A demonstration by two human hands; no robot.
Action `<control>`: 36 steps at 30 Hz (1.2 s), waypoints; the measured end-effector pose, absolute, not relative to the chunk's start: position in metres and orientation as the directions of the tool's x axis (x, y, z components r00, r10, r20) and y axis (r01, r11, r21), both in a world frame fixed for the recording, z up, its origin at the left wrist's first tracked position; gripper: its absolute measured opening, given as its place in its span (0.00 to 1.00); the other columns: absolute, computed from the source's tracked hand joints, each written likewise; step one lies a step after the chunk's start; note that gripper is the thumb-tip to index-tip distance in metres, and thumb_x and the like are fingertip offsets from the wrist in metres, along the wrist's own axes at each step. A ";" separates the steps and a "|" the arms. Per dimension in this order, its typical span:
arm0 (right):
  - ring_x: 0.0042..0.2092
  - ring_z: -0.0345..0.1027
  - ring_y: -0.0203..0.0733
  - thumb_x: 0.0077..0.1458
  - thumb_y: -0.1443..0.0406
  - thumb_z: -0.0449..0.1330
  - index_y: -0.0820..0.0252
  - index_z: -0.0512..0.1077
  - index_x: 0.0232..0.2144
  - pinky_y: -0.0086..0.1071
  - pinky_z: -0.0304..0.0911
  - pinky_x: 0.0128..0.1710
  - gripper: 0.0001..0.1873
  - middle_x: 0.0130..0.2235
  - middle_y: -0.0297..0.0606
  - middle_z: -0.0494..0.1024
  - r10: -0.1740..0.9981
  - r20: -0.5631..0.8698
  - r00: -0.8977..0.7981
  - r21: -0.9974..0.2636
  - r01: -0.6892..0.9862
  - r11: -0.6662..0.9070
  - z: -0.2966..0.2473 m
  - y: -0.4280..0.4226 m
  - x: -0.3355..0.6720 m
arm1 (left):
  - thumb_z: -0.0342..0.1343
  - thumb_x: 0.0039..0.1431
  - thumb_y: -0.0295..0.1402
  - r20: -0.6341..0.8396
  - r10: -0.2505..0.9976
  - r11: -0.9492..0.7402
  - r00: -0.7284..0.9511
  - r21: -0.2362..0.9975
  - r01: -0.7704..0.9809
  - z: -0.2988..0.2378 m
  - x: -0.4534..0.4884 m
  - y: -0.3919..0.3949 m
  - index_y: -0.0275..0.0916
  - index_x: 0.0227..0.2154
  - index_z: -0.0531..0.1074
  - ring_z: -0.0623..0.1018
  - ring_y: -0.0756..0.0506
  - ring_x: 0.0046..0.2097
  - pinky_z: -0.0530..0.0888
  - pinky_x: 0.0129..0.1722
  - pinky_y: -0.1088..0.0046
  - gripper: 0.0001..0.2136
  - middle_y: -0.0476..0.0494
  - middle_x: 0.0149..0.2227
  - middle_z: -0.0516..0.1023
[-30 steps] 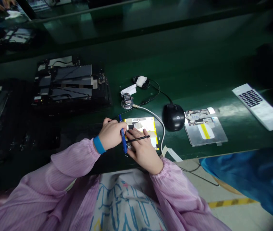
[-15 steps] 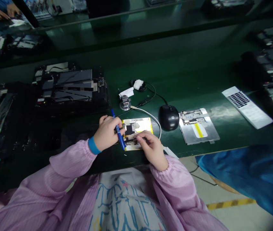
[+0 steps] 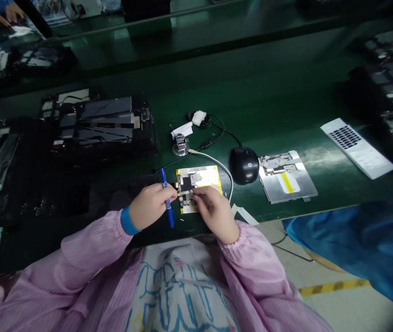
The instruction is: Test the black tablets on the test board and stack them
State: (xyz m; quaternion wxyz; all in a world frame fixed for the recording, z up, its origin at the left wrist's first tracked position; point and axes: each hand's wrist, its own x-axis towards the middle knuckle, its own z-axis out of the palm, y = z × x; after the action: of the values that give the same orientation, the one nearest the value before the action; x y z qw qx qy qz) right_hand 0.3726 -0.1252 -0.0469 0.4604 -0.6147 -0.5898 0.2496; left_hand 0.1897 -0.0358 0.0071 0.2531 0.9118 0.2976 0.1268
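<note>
YELLOW-EDGED PANEL (image 3: 200, 178), ONE: WORK IN PROGRESS, BOTH HANDS ENGAGED

Clock directions are taken from that panel, with 12 pointing away from you across the table (image 3: 286, 110).

- Opened device (image 3: 103, 119), 10 o'clock: dark casing, inner parts exposed; neither of your hands on it.
- Left hand (image 3: 152, 203), 9 o'clock: closed around a blue pen (image 3: 167, 200), held nearly upright in view; fingertips at the panel's left edge.
- Metal fitting (image 3: 180, 145), 11 o'clock: standing near the panel, a white cable (image 3: 216, 160) beside it.
- Pale strip (image 3: 184, 193): over the panel's face, between the fingertips of your two hands.
- Panel itself: flat on the table directly before you, lower right portion hidden. Done, as far as shows: dark parts and tape patches sit on its face. Left, by judgement: the strip, not yet clear of your fingers. Overall, apparently part-way.
- Right hand (image 3: 217, 211), 4 o'clock: thumb and forefinger pinched, apparently on the strip's other end.
- Black mouse (image 3: 245, 165), 2 o'clock: near the panel.
- Silver plate (image 3: 275, 188), 3 o'clock: flat, yellow stripe showing, apart from your hands; finished or waiting, you cannot tell from here.
- White sheet (image 3: 367, 154), between 2 and 3 o'clock: dark labels in rows at its far end; some apparently remain for use.
</note>
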 end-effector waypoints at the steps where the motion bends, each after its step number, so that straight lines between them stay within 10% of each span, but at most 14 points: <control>1: 0.44 0.72 0.45 0.62 0.65 0.52 0.58 0.73 0.41 0.42 0.70 0.46 0.10 0.40 0.43 0.78 0.955 0.268 0.124 -0.804 0.575 0.151 -0.049 -0.128 0.372 | 0.47 0.56 0.17 0.052 0.605 -0.706 0.795 0.496 0.505 0.006 0.188 -0.035 0.39 0.28 0.70 0.76 0.47 0.36 0.72 0.39 0.72 0.11 0.45 0.32 0.76; 8: 0.55 0.63 0.52 0.64 0.67 0.50 0.63 0.68 0.55 0.48 0.63 0.54 0.19 0.53 0.48 0.73 0.959 0.262 -0.108 -0.530 0.814 0.236 -0.060 -0.137 0.365 | 0.45 0.56 0.16 -0.048 0.600 -0.753 0.799 0.304 0.584 0.001 0.190 -0.039 0.39 0.28 0.69 0.73 0.44 0.34 0.69 0.37 0.69 0.13 0.44 0.29 0.73; 36: 0.54 0.64 0.52 0.63 0.64 0.53 0.65 0.68 0.55 0.45 0.63 0.52 0.20 0.52 0.47 0.74 0.945 0.293 -0.149 -0.430 0.862 0.269 -0.059 -0.137 0.364 | 0.45 0.56 0.15 -0.036 0.624 -0.735 0.781 0.311 0.602 -0.002 0.197 -0.035 0.38 0.27 0.69 0.73 0.44 0.33 0.68 0.34 0.69 0.13 0.46 0.26 0.73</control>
State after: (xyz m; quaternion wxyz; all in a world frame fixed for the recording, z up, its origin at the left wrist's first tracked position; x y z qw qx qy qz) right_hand 0.3643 -0.1370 -0.0594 0.2578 -0.5993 -0.7537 0.0800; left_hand 0.1965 -0.0354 -0.0024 0.1544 0.9309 0.3293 0.0355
